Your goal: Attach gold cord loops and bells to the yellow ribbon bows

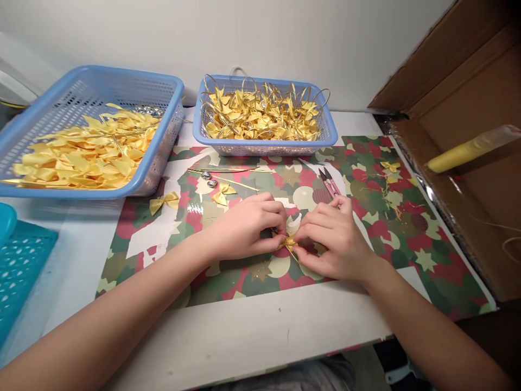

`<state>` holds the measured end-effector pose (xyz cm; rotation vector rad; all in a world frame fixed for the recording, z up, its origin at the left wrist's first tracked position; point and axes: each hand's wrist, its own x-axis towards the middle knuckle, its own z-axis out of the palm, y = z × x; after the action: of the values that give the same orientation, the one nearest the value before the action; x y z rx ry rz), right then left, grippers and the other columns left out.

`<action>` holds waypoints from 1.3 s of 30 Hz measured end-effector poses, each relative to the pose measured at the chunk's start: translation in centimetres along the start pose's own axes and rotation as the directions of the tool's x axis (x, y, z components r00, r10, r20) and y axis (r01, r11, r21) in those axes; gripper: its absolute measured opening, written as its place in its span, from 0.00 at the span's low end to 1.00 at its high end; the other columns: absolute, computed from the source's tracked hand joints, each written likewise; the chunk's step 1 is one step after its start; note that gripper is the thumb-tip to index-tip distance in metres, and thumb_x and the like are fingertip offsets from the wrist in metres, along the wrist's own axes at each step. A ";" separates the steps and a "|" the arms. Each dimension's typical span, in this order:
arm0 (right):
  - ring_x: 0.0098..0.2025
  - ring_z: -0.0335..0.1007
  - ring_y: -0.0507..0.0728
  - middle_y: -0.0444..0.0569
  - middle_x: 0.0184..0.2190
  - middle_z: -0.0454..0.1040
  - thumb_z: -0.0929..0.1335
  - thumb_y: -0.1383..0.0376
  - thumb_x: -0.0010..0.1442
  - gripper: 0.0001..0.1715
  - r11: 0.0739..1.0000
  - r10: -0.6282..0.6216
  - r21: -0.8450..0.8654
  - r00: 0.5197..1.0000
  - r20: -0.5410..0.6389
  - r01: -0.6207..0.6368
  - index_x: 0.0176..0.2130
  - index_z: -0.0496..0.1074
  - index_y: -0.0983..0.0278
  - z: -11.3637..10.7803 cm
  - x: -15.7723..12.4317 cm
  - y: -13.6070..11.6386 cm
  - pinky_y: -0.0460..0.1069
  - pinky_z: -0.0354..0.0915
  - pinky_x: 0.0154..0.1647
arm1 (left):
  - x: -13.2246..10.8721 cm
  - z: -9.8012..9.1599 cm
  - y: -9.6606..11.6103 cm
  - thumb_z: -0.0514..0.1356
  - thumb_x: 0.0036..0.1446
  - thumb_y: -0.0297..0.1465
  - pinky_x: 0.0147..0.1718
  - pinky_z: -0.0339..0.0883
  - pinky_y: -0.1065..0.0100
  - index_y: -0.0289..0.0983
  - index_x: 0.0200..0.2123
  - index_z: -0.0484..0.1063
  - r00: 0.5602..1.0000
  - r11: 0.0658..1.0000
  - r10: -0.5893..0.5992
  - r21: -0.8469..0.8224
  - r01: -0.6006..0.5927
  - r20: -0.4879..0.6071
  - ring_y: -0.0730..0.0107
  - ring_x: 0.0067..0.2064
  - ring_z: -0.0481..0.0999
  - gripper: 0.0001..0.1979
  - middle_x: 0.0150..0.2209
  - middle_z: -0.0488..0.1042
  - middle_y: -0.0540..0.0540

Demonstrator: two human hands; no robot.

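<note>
Between my hands, low over the patterned mat point(252, 274), is a small yellow ribbon bow point(289, 242) with a thin gold strand at it. My left hand point(256, 225) pinches its left side between thumb and fingers. From the right, my right hand point(331, 236) grips the other side the same way. The fingers partly cover the bow. Just beyond my right hand lie pink-handled thread snips point(329, 183). Past my left hand are a loose yellow bow point(223, 193), two silver beads point(209, 180) and several gold cords point(232, 177).
A large blue basket point(163, 146) of yellow bows stands at the left, and a smaller blue basket point(264, 144) of bows with gold loops at the back. A teal basket point(24, 260) sits at the left edge. Cardboard point(443, 70) and a yellow roll point(468, 152) bound the right side.
</note>
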<state>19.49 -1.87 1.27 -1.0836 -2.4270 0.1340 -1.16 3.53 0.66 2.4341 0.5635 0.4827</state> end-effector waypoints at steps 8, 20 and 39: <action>0.27 0.59 0.51 0.38 0.21 0.73 0.68 0.71 0.56 0.11 1.000 0.007 0.017 0.998 -0.057 -0.006 0.23 0.69 0.62 0.7 0.1 -0.4 0.55 0.47 0.42 | 0.0 0.1 0.1 0.59 0.57 0.25 0.39 0.63 0.65 0.36 0.28 0.74 1.000 1.000 0.002 -0.003 -0.002 -0.006 0.67 0.36 0.70 0.06 0.34 0.77 0.47; 0.28 0.60 0.51 0.38 0.20 0.73 0.69 0.71 0.55 0.10 0.998 0.046 0.038 0.998 -0.044 -0.044 0.23 0.70 0.63 0.5 0.2 -0.4 0.55 0.46 0.42 | -0.1 0.0 0.1 0.58 0.56 0.24 0.41 0.64 0.63 0.37 0.28 0.73 1.000 0.998 -0.002 -0.057 0.003 0.018 0.66 0.36 0.70 0.06 0.34 0.76 0.46; 0.27 0.58 0.50 0.38 0.20 0.72 0.67 0.73 0.55 0.11 1.000 -0.010 -0.002 1.000 -0.026 0.010 0.22 0.69 0.63 0.6 0.0 -0.2 0.55 0.47 0.42 | -0.1 0.2 -0.2 0.57 0.58 0.25 0.37 0.63 0.66 0.36 0.28 0.75 0.998 0.999 -0.051 0.005 0.051 -0.045 0.67 0.36 0.67 0.08 0.34 0.76 0.47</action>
<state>19.09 -1.99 0.77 -1.0675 -2.4095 0.1138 -1.25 3.53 0.37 2.4139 0.6459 0.5166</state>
